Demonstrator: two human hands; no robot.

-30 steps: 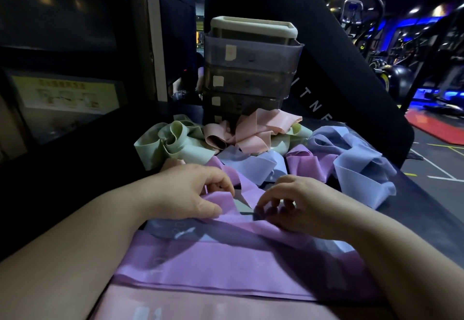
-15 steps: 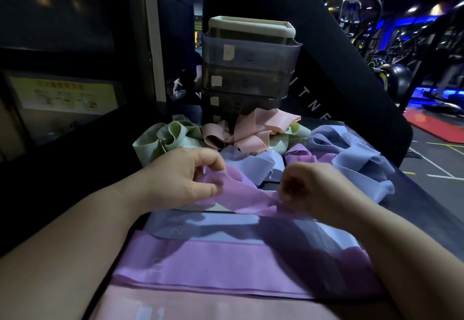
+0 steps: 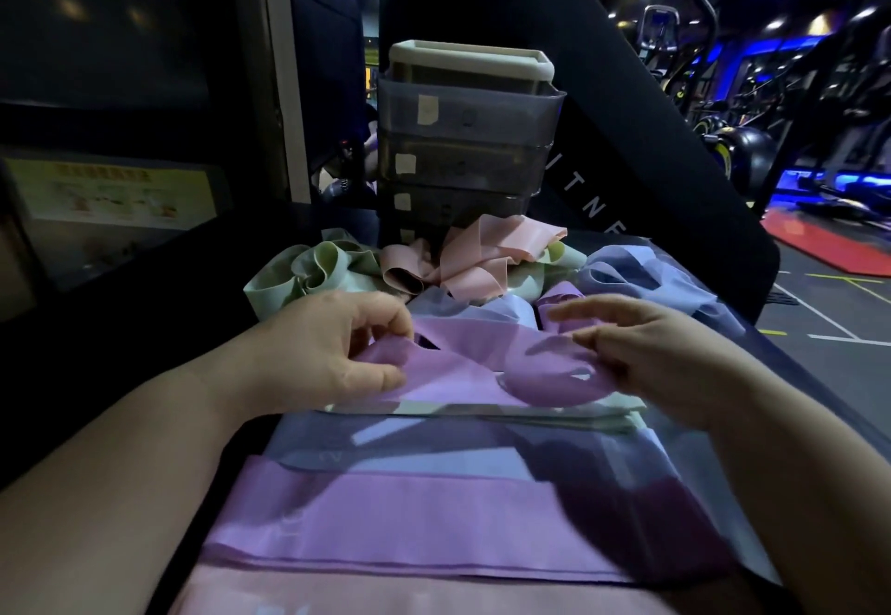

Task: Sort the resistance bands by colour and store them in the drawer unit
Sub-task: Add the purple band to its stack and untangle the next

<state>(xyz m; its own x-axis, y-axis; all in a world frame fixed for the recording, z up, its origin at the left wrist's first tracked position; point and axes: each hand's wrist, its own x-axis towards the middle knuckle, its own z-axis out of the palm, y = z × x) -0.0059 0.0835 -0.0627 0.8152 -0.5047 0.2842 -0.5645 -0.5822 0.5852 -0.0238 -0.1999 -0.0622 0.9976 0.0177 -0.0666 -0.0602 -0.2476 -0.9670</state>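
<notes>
Purple band (image 3: 482, 366) pinched by L hand (image 3: 328, 349), gripped by R hand (image 3: 665, 363), tangled bands (image 3: 463, 267) fronting drawer unit (image 3: 463, 132).

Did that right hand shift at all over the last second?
Yes. The right hand has moved rightward, out from below the drawer unit, pulling the purple band wider apart from the left hand.

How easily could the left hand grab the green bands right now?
Probably not yet: the left hand is pinching the purple band. Once free, the green bands lie just beyond, uncovered.
</notes>
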